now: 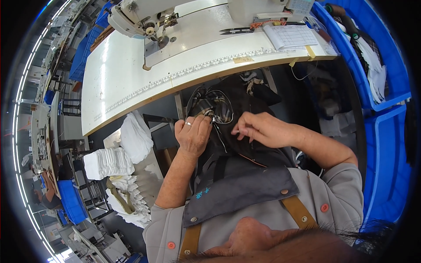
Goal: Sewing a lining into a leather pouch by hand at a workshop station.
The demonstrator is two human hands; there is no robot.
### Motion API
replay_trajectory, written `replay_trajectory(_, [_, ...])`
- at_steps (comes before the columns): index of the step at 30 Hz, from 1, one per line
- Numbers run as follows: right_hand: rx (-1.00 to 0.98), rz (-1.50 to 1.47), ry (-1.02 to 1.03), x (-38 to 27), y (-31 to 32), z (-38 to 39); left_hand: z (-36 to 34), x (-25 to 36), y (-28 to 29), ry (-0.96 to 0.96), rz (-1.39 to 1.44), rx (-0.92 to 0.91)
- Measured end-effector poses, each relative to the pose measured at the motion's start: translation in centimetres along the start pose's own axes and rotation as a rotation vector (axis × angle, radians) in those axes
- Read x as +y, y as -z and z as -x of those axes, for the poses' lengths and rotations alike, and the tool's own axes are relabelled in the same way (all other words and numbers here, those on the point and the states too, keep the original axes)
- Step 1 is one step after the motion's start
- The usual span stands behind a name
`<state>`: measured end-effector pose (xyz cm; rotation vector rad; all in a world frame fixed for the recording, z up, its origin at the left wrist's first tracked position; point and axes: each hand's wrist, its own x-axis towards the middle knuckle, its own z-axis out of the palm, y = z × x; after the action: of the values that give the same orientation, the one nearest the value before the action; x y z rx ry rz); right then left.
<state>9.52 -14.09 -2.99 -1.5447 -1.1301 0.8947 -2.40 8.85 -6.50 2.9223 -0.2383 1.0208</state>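
Note:
My left hand (193, 136), with a ring on one finger, is closed on a bundle of looped dark-and-light strips (225, 106) above my lap. Narrow loose ends hang down from the bundle beside those fingers. To the right of it my right hand (265, 129) has its fingers curled together in a pinch. Whatever they may hold is too small to make out. Below both hands dark cloth covers my lap, and a grey apron (245, 193) with brown straps lies over my chest.
Ahead stands a white sewing table (127, 74) with a sewing machine (140, 19), thread snips (237, 31) and a notepad (291, 36). White folded cloth (109, 163) is stacked at the left. Blue bins (383, 149) stand close on the right, the upper one holding thread cones and cloth.

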Motion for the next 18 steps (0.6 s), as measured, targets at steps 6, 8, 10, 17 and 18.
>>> replay_trajectory(6, [0.267, 0.211, 0.222, 4.6, -0.2, -4.9, 2.3, 0.7, -1.0, 0.138, -0.051, 0.110])
replay_trajectory(8, [0.300, 0.119, 0.257, 5.8, -1.4, -5.6, 3.0, 0.9, -1.2, 0.205, -0.057, 0.120])
replay_trajectory(10, [0.272, 0.079, 0.226, 6.9, -2.4, -5.7, 3.1, 1.1, -1.1, 0.425, -0.010, 0.163])
replay_trajectory(17, [0.242, 0.169, 0.198, 7.9, -2.6, -5.3, 8.8, 3.3, 0.8, 1.362, 0.699, -0.130])
replay_trajectory(18, [0.244, 0.184, 0.205, 8.0, -2.7, -5.2, 8.5, 3.5, 1.2, 1.453, 1.207, -0.115])
